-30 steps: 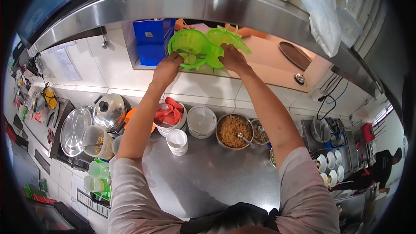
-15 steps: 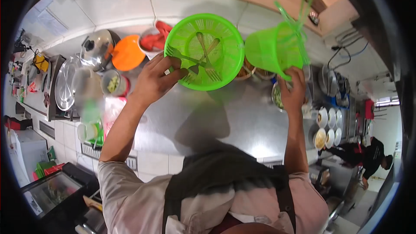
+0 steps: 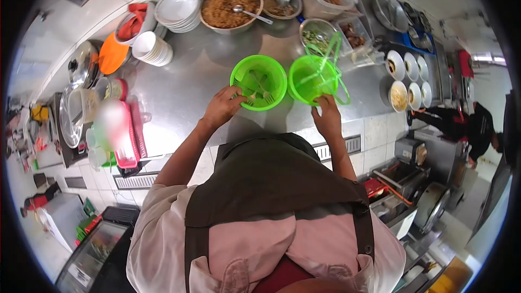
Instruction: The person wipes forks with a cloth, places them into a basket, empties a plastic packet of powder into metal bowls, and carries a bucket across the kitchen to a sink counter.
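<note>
Gripping one green container each, the hands work apart over the near part of the steel counter (image 3: 184, 84) in the head view. The left hand (image 3: 223, 104) has thumb and fingers on the near left rim of the basket (image 3: 279, 80); the right hand (image 3: 327, 115) pinches the near rim of the pot (image 3: 296, 78), just right of it. Both containers are upright, side by side; whether they rest on the steel or hang just above it I cannot tell. As for progress, they are over the counter but neither has been let go. Several forks (image 3: 268, 96) lie crossed inside the basket, none taken out; what the pot holds is hard to make out. Farther off, the cups (image 3: 154, 49), plates (image 3: 178, 6) and rice bowl (image 3: 233, 31), its spoon (image 3: 252, 14) laid across the rim, stand untouched by either hand.
</note>
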{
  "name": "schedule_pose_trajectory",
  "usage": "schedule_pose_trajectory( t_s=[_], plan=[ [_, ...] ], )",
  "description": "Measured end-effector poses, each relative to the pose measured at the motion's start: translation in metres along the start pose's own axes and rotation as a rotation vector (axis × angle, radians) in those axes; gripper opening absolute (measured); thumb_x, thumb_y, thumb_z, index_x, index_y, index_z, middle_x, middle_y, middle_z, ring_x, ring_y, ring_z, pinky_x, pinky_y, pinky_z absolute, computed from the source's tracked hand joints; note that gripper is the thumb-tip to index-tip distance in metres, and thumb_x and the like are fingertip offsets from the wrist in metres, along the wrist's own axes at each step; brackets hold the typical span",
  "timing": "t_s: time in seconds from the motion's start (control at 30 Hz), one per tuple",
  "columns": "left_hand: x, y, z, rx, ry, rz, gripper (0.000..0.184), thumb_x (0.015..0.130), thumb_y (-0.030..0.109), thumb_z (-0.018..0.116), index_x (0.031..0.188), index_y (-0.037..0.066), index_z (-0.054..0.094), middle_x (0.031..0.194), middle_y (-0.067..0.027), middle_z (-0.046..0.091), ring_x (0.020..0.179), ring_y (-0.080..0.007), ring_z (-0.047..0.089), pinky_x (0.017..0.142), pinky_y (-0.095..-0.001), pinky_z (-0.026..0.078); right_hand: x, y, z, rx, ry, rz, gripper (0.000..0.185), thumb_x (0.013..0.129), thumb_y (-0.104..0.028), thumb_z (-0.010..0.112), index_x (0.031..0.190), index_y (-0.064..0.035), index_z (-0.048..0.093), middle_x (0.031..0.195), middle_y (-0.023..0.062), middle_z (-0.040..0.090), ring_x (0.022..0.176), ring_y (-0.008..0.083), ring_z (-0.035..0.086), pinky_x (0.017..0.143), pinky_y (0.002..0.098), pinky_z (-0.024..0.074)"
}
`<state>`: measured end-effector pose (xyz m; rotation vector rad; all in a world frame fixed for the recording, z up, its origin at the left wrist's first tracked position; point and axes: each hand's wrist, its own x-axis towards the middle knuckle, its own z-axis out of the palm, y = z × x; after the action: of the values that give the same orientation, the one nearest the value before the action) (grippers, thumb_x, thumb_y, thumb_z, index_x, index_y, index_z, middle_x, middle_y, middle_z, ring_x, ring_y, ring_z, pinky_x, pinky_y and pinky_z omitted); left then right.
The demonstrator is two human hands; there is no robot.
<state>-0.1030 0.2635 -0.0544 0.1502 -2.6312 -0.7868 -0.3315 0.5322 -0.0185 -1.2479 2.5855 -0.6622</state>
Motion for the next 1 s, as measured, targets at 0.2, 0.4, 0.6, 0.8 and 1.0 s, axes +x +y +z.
schedule_pose_trajectory(
  t_s=[0.2,0.4,0.6,0.8,1.0],
  plan=[
    [0.015,0.017,0.019,-0.095,-0.020,-0.211,0.027,0.079,0.006,0.064,0.105,0.009,0.065,0.113,-0.0122,0.056,0.095,-0.0332,0.061,0.082,-0.0427,0.053,0.004,-0.015,-0.045,-0.049,-0.320,0.027,0.058,0.083,-0.023,0.066,0.136,-0.0080,0.046,0.143,0.0217,0.040,0.120,0.0383,0.051,0.096,0.0437,0.0464],
    [-0.025,0.009,0.011,-0.181,0.128,-0.307,0.043,0.075,0.001,0.066,0.117,0.011,0.060,0.132,-0.0194,0.051,0.124,-0.0388,0.048,0.095,-0.0463,0.048,0.044,-0.060,-0.084,0.070,-0.428,-0.253,0.057,0.085,-0.017,0.070,0.136,-0.0039,0.047,0.132,0.0201,0.053,0.120,0.0351,0.052,0.100,0.0389,0.0426],
    [-0.018,-0.044,-0.118,-0.098,0.631,-0.217,0.031,0.072,-0.008,0.064,0.100,0.004,0.062,0.113,-0.0169,0.060,0.105,-0.0322,0.060,0.087,-0.0395,0.050,0.172,-0.214,-0.092,0.422,-0.709,-0.278,0.042,0.088,-0.016,0.069,0.126,-0.0052,0.056,0.113,0.0109,0.064,0.099,0.0208,0.064,0.086,0.0331,0.0508],
    [-0.044,-0.116,-0.221,0.049,1.087,-0.362,0.024,0.074,-0.010,0.062,0.096,0.001,0.062,0.095,-0.0161,0.063,0.085,-0.0309,0.063,0.076,-0.0366,0.050,0.363,-0.374,-0.026,0.713,-0.720,-0.522,0.028,0.093,-0.016,0.062,0.118,-0.0053,0.056,0.109,0.0028,0.061,0.097,0.0136,0.061,0.083,0.0283,0.0484],
    [-0.121,-0.168,-0.193,0.139,1.178,-0.572,0.021,0.073,-0.011,0.059,0.091,0.000,0.060,0.091,-0.0153,0.063,0.079,-0.0297,0.062,0.070,-0.0348,0.049,0.568,-0.537,0.035,0.721,-0.387,-0.529,0.041,0.098,-0.042,0.049,0.120,-0.0078,0.051,0.107,0.0052,0.058,0.092,0.0152,0.060,0.075,0.0301,0.0473]
  ],
)
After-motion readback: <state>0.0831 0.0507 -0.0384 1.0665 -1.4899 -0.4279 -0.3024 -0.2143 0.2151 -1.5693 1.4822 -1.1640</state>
